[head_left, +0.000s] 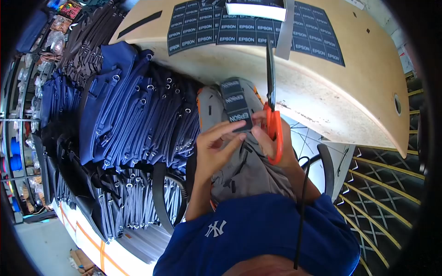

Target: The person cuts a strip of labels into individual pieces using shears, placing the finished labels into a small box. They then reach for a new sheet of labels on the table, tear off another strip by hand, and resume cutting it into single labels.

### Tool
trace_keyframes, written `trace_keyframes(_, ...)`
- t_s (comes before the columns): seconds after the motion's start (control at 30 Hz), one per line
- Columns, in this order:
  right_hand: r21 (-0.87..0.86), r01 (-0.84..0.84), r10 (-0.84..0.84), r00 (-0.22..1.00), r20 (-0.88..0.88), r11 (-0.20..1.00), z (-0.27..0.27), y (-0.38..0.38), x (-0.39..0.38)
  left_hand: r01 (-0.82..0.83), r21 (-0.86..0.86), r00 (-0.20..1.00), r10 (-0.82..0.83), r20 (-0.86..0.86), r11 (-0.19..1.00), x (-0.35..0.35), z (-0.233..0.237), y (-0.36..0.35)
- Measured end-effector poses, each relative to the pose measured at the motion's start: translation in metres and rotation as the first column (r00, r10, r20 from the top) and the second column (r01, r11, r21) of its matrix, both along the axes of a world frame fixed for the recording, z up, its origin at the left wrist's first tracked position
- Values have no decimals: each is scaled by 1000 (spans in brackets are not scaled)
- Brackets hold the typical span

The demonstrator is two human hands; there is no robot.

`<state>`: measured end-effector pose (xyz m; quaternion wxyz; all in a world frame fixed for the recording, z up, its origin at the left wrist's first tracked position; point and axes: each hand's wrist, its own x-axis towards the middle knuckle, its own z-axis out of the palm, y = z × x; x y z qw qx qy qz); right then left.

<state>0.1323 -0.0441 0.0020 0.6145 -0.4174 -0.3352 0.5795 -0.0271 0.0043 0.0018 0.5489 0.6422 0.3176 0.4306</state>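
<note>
- Orange-handled scissors (272, 120) sit in the right hand (276, 140) at mid-frame. The fingers are curled shut through the loops, and the blades are together and point toward the upper frame, away from the body. It looks like a parked hold that frees the fingertips.
- Those fingertips also meet the lower end of a dark strip of labels (235, 103) printed EPSON. The strip lies over the grey lap at centre frame, just below the table edge.
- Left of the strip, the left hand (214, 147) has thumb and forefinger pinched on the lowest label, with the other fingers loosely bent. Having both hands on one end probably keeps it steady and close to the eyes.
- Pale wood forms the table (331, 92) across the upper frame. It carries sheets of labels (198, 25) of the same kind, laid flat within easy reach.
- Blue and black strapped bags (124, 115) are stacked in rows down the left of the frame, near the left elbow.
- One black cable (301, 202) runs down the lower right.
</note>
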Motion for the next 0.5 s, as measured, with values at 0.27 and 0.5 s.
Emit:
trace_keyframes(0.27,-67,35,-23,986,167,997,-14,-2,-7,35,-101,999,-36,-10,994,-12,-14,-21)
trace_keyframes(0.5,-93,-81,101,966,240,992,-22,-12,-10,-77,-237,997,82,10,968,-16,-26,-12)
